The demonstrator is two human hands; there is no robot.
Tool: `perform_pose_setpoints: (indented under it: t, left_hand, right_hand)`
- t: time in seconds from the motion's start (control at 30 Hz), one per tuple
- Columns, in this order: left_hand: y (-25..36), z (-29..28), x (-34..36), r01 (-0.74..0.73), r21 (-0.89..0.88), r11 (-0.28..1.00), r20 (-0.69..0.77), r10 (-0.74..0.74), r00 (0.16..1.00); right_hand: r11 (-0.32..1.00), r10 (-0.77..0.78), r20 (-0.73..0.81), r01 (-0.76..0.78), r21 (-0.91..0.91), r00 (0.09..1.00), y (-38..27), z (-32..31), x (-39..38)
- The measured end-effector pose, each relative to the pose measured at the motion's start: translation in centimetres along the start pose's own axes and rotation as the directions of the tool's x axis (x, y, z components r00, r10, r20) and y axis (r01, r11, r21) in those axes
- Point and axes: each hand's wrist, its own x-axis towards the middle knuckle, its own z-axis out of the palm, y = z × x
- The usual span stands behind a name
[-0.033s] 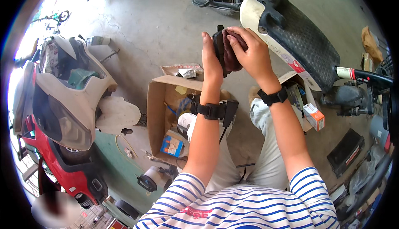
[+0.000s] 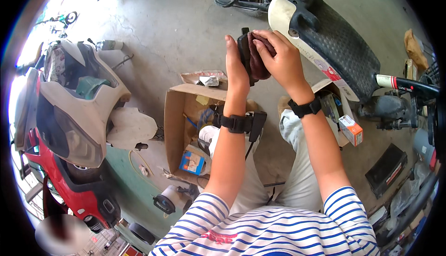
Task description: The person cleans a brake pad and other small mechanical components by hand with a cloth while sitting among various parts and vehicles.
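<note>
My left hand [image 2: 236, 68] cradles a flat, elongated black part [image 2: 244, 54] against its palm, thumb pointing up; what the part is I cannot tell. Pressed on the part's right face is a dark maroon cloth [image 2: 260, 66], bunched under the fingers of my right hand [image 2: 285, 57]. Both hands are held up in front of me, above the floor. The underside of the part and most of my left fingers are hidden.
An open cardboard box [image 2: 174, 130] with assorted items stands below my left forearm. To the right are a white-and-black scooter body [image 2: 344, 42], an orange-and-white carton [image 2: 350, 130] and a black panel [image 2: 386, 170]. A beige-and-red scooter [image 2: 74, 126] fills the left.
</note>
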Motion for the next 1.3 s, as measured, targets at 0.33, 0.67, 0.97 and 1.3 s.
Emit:
perform_pose_setpoints:
  t: [0.33, 0.67, 0.97, 1.3]
  left_hand:
    - [-0.5, -0.8, 0.5, 0.002, -0.046, 0.999, -0.026, -0.003, 1.000]
    - [0.1, -1.3, 0.9, -0.017, -0.146, 0.989, -0.090, 0.003, 0.996]
    - [0.5, -0.4, 0.4, 0.065, -0.250, 0.966, -0.051, -0.080, 0.995]
    - [1.5, 0.2, 0.2, 0.159, -0.249, 0.955, -0.013, -0.168, 0.986]
  right_hand:
    - [0.991, -0.017, 0.182, 0.041, -0.127, 0.983, -0.2, -0.9, -0.2]
    - [0.998, -0.052, 0.404, 0.040, 0.037, 0.913, -0.7, -1.1, -0.5]
    - [0.992, -0.029, 0.329, -0.013, 0.125, 0.944, -0.2, -1.0, -0.3]
    - [0.960, 0.162, 0.251, -0.212, 0.185, 0.954, -0.7, -1.5, 0.1]
